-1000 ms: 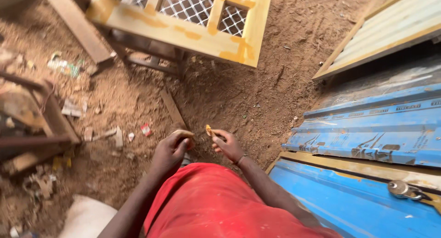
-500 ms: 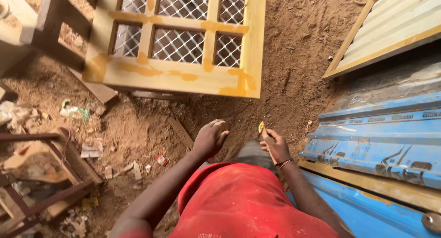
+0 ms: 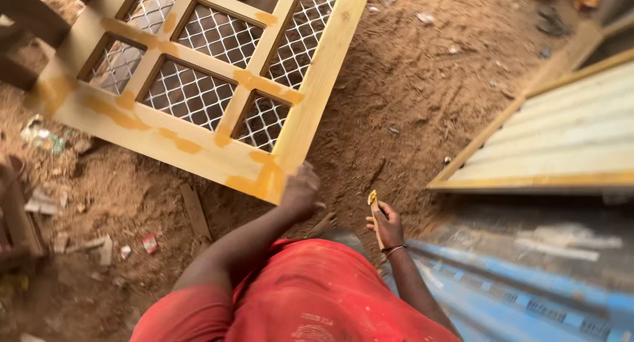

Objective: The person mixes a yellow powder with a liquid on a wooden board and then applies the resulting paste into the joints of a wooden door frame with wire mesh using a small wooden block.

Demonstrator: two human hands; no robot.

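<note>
A pale wooden window frame [image 3: 198,144] with white diamond mesh and orange-yellow filler patches on its joints rests raised above the dirt ground. My left hand [image 3: 300,189] reaches forward and sits at the frame's near corner; whether it grips the wood is unclear. My right hand [image 3: 385,224] is closed around a small scraper [image 3: 374,202] with a yellow-smeared tip, held upright to the right of the frame. My red shirt fills the bottom of the view.
Sandy ground with wood scraps [image 3: 195,211] and litter [image 3: 149,242] lies left. A second framed panel [image 3: 548,140] leans at the right. Blue corrugated metal sheets [image 3: 528,296] lie at bottom right. Dark timber pieces [image 3: 20,51] stand at upper left.
My left hand has moved forward from near my right hand to the frame's corner. The view has swung closer to the frame. My right hand keeps hold of the scraper.
</note>
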